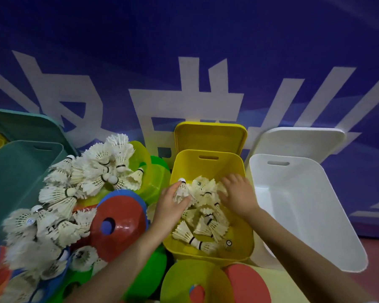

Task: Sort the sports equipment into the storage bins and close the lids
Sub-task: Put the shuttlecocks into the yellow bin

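Both hands over the yellow bin (pixel 208 159), shuttlecocks going in.

My left hand (pixel 170 207) grips one shuttlecock (pixel 182 189) at the bin's left rim, cork end up, thumb and fingers curled round its feathers. My right hand (pixel 239 194) is flat and released, fingers spread, palm down on the heap of shuttlecocks (pixel 206 217) inside the bin. Yellow lid (pixel 210 136) stands open behind the bin, against the blue banner (pixel 184 51). White bin (pixel 304 206) just right of it, lid (pixel 300 139) also open. Teal bin (pixel 15 178) far left, lid (pixel 29 125) up. Between teal and yellow: loose pile of shuttlecocks (pixel 74 193) lying on flat cones, a red cone (pixel 118 224) nearest my left forearm, green cone (pixel 153 178) behind. Yellow cone (pixel 190 278) and another red one (pixel 247 283) lie in front of the yellow bin.
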A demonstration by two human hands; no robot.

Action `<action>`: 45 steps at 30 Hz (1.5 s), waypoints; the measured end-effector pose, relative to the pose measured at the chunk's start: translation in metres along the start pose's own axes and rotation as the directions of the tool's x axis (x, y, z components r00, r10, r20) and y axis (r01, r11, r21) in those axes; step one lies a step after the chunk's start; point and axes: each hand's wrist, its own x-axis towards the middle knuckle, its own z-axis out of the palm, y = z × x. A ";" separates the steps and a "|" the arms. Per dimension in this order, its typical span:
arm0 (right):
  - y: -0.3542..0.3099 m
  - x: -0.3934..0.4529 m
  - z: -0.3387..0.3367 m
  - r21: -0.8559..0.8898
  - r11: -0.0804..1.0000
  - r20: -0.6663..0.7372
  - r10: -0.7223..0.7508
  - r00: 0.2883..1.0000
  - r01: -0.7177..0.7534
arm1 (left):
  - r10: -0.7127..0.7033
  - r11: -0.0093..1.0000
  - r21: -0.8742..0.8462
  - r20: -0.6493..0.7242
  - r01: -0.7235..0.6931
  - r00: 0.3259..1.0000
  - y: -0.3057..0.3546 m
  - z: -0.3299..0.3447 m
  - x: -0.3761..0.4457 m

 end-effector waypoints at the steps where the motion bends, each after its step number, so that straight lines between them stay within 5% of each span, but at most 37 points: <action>1: 0.008 -0.006 -0.002 0.087 0.996 -0.149 0.043 0.988 -0.030 | 0.007 1.000 0.015 0.014 -0.007 1.000 -0.001 0.003 0.002; 3: 0.021 -0.019 -0.002 0.407 0.894 -0.204 0.288 0.936 -0.186 | 0.027 0.997 0.066 0.052 -0.030 0.998 -0.002 0.010 0.005; 5: 0.028 -0.025 0.003 0.622 0.715 -0.050 0.441 0.896 -0.317 | 0.066 0.984 0.155 0.132 -0.087 0.989 -0.007 0.019 0.011; 8: 0.030 -0.026 0.006 0.669 0.684 -0.096 0.466 0.880 -0.289 | 0.035 0.956 0.268 0.295 -0.118 0.955 -0.019 0.030 0.023; 12: 0.033 -0.028 0.012 0.716 0.564 0.006 0.583 0.812 -0.411 | -0.107 0.936 0.351 0.316 -0.012 0.943 -0.031 0.038 0.030; 16: 0.040 -0.030 0.013 0.797 0.368 0.184 0.607 0.773 -0.478 | -0.181 0.709 0.684 0.410 -0.170 0.894 -0.044 0.043 0.025; 19: 0.040 -0.033 0.011 0.803 0.368 0.189 0.589 0.786 -0.469 | -0.191 0.652 0.730 0.419 -0.204 0.888 -0.042 0.048 0.019; 24: 0.034 -0.037 0.000 0.712 0.493 0.187 0.554 0.811 -0.500 | 0.108 0.863 0.453 0.266 -0.223 0.958 -0.016 0.032 0.015; 30: 0.003 -0.057 -0.022 0.533 0.820 -0.222 0.373 0.901 -0.208 | 0.398 0.866 0.278 0.119 -0.415 0.910 0.004 -0.025 -0.008; 36: -0.076 -0.054 -0.040 0.635 0.771 -0.227 0.135 0.964 0.042 | 0.241 0.968 0.094 -0.095 -0.233 0.966 -0.024 -0.094 -0.024; 45: -0.215 -0.040 -0.016 0.698 0.708 -0.108 -0.044 0.993 0.107 | 0.129 0.969 0.233 -0.185 -0.084 0.974 -0.105 -0.205 -0.046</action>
